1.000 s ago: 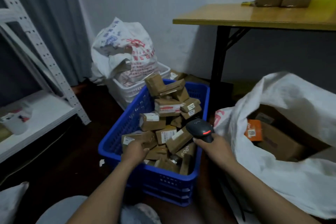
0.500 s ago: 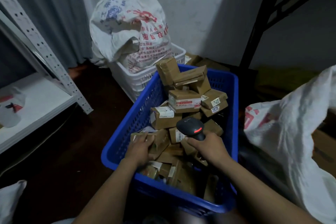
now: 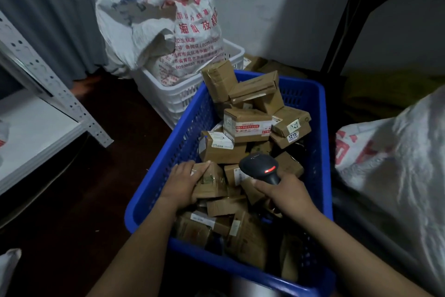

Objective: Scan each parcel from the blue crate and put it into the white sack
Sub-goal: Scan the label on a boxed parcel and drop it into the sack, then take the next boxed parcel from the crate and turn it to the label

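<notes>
A blue crate point(image 3: 190, 125) on the dark floor is heaped with several brown cardboard parcels, most with white labels. My left hand point(image 3: 181, 183) grips one small parcel point(image 3: 210, 180) near the crate's left side, fingers curled over its top edge. My right hand point(image 3: 285, 192) holds a black barcode scanner point(image 3: 261, 166) by its handle; a red light glows on its head, which hangs over the parcels beside the gripped one. The white sack point(image 3: 395, 164) bulges at the right edge; its opening is out of view.
Behind the blue crate stands a white crate point(image 3: 178, 96) with a printed white bag point(image 3: 156, 19) in it. White metal shelving point(image 3: 36, 125) is at the left. Black table legs point(image 3: 349, 7) rise at the upper right. Dark floor lies left of the crate.
The view has tilted down and closer to the crate. My left hand has closed round the small parcel, and the scanner has come in over the pile from the sack side.
</notes>
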